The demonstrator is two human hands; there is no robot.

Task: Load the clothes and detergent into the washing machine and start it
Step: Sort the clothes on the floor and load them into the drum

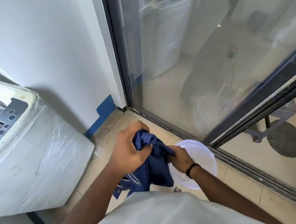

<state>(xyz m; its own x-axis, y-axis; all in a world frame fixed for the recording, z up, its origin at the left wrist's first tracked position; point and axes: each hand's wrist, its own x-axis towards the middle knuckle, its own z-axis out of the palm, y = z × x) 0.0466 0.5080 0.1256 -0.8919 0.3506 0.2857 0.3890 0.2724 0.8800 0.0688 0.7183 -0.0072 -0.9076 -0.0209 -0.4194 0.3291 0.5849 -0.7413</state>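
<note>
Right, both hands were on the navy garment (155,165). The left hand (130,147) was clenched around a bunched wad of the fabric at the top, thumb and fingers wrapped tight. The right hand (180,157) was pinching the cloth lower down at about four o'clock from the left, fingers curled into the folds, a dark band on that wrist. So neither hand was free; each had a grip on the same piece.

The garment hung in the air in front of the person's pale shirt (167,212), its long axis running down from the left fist toward six o'clock, with white trim showing at the lower end. Just behind the right hand sat a translucent plastic basin (201,153) on the tiled floor (98,166), near the track of the sliding glass door (201,56).

Now the relation that mattered: the washing machine (34,162), wrapped in plastic film, stood well apart at roughly nine o'clock from the grip, its control panel (0,124) and the edge of its open tub visible at the far left. The left hand was the nearer one to it, so my read was that the load would need swinging leftward and up over the rim. No detergent was visible.
</note>
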